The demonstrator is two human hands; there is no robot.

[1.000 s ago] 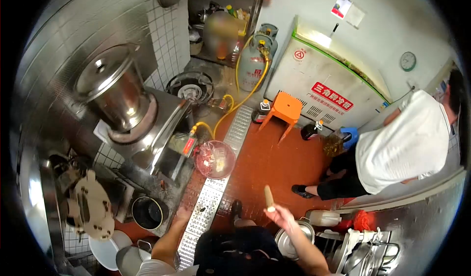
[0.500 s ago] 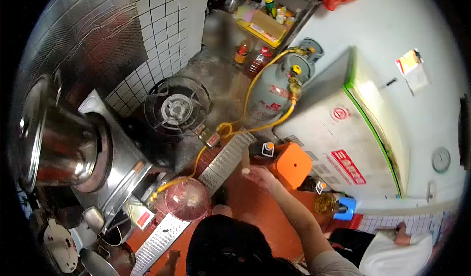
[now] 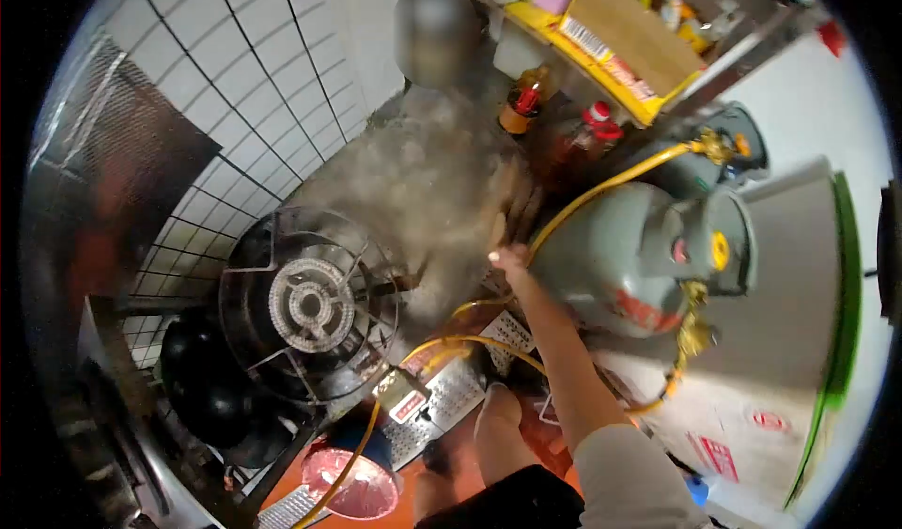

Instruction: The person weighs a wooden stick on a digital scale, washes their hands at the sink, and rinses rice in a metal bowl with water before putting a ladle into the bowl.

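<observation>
My right hand point(image 3: 510, 258) reaches forward beside the grey gas cylinder point(image 3: 601, 256), close to the yellow gas hose point(image 3: 601, 183). Its fingers are closed around something, perhaps a thin pale brown stick, too blurred to make out. Beyond the fingers lies the stained grey floor point(image 3: 423, 172) of the corner. To the left of the hand stands a black ring gas burner point(image 3: 312, 305) with nothing on its grate. A small labelled box point(image 3: 402, 399) sits on the hose near the burner. My left hand is out of view.
A bottle with an orange label point(image 3: 520, 106) and a red-capped bottle point(image 3: 592, 134) stand below a shelf holding a yellow carton point(image 3: 620, 50). A black wok point(image 3: 207, 379) is left of the burner. A pink basin point(image 3: 350, 482) and perforated metal strip point(image 3: 446, 402) lie near my legs.
My view has moved closer to the burner and corner. My right hand has gone from beside the orange stool to beside the gas cylinder, fingers still closed.
</observation>
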